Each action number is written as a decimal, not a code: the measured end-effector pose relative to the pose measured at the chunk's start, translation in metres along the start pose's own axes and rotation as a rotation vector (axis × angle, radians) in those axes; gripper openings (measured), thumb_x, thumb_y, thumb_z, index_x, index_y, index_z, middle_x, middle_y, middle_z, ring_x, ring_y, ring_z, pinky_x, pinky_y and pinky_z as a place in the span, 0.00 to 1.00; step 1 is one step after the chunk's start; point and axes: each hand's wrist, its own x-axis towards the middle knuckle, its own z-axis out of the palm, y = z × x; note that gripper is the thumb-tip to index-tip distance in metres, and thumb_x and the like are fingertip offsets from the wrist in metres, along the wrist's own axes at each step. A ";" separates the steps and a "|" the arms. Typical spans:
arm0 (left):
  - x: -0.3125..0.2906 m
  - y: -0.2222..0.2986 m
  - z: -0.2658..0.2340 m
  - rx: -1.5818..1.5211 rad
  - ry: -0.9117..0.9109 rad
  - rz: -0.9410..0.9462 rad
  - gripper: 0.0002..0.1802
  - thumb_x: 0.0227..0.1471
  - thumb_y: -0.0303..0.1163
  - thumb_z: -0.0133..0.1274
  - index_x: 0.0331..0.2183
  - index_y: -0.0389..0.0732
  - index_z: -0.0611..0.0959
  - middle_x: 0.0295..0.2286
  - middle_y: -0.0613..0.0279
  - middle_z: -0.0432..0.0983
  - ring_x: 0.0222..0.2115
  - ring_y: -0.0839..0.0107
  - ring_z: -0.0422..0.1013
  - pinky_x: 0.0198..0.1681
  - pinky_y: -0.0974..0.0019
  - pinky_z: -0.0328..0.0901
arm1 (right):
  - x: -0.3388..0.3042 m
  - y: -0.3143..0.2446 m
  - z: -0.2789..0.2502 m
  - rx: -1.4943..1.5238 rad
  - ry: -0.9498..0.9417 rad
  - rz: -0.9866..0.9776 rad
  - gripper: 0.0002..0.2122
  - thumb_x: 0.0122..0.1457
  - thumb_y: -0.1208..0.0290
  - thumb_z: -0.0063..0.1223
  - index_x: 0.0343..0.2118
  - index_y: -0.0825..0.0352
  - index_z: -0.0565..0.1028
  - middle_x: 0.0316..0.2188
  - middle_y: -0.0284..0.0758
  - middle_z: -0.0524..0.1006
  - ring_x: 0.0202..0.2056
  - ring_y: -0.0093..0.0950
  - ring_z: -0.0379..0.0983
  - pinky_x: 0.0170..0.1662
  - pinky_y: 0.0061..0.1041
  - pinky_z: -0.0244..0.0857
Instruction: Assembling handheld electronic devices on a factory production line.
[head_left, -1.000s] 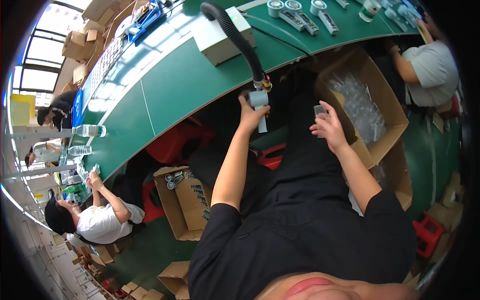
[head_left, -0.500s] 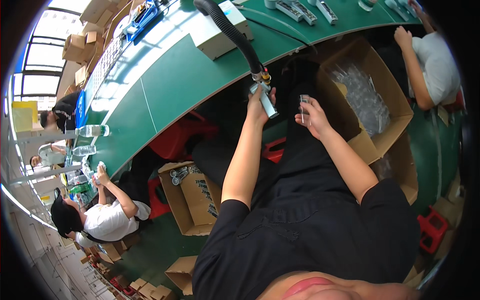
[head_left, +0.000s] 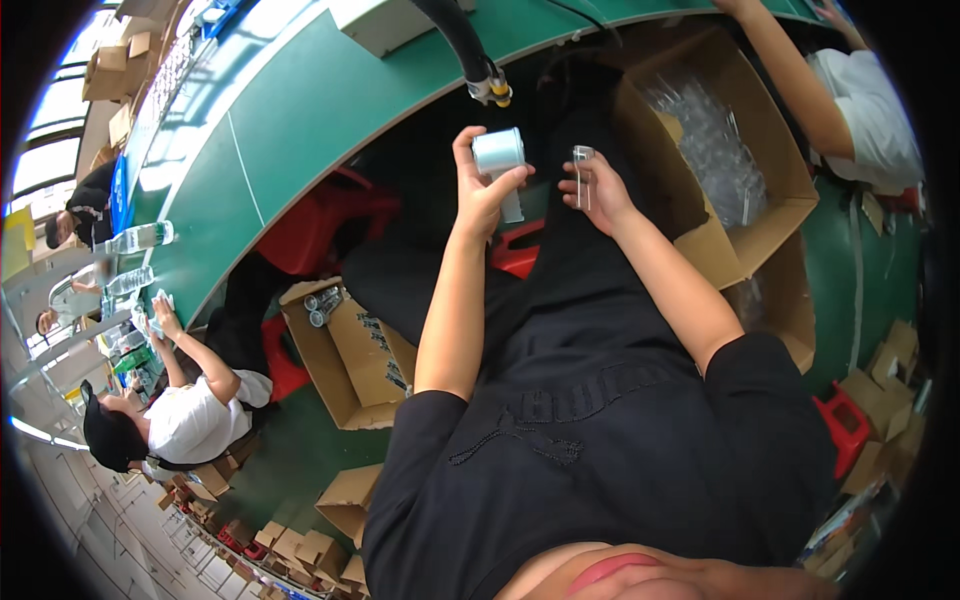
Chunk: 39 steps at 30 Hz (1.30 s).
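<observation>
My left hand (head_left: 480, 200) is closed around a pale blue device with a wide, rounded head (head_left: 498, 150); a narrower pale part shows below the head, beside my thumb. Fingers of my right hand (head_left: 608, 200) pinch a small clear plastic cover (head_left: 583, 170), held upright and apart from the device. Just above the device hangs the metal and yellow nozzle (head_left: 492, 90) of a black ribbed hose (head_left: 450, 30); it touches neither hand.
A green worktable (head_left: 300, 150) curves across the far side, with a white box-shaped machine (head_left: 385, 22). To the right, a carton (head_left: 785, 215) holds many clear plastic pieces (head_left: 715, 150). Another carton (head_left: 350, 375) with small parts stands left. Co-workers sit at both sides.
The device has come away from the hose nozzle and turned, so its broad head now faces up. My right hand still holds the clear cover. The whole view has shifted somewhat.
</observation>
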 end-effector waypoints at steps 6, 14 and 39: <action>-0.047 0.079 0.066 -0.088 -0.195 0.214 0.46 0.49 0.20 0.67 0.62 0.50 0.59 0.56 0.44 0.71 0.50 0.60 0.76 0.50 0.58 0.74 | -0.020 -0.007 0.010 -0.032 -0.043 -0.020 0.16 0.66 0.68 0.49 0.57 0.55 0.67 0.45 0.37 0.76 0.39 0.33 0.79 0.37 0.33 0.76; -0.068 0.124 0.090 0.014 -0.239 0.516 0.51 0.46 0.24 0.70 0.63 0.43 0.55 0.55 0.34 0.70 0.47 0.54 0.78 0.49 0.55 0.76 | -0.012 0.002 0.026 -0.078 -0.046 -0.116 0.15 0.65 0.73 0.50 0.54 0.65 0.69 0.46 0.35 0.75 0.49 0.28 0.75 0.55 0.31 0.73; -0.117 0.117 -0.103 -0.250 0.661 0.135 0.24 0.69 0.42 0.53 0.61 0.50 0.68 0.46 0.62 0.77 0.41 0.65 0.79 0.42 0.60 0.73 | 0.016 0.024 0.004 -0.327 -0.026 -0.038 0.16 0.68 0.58 0.52 0.56 0.54 0.70 0.43 0.30 0.78 0.35 0.26 0.78 0.33 0.30 0.75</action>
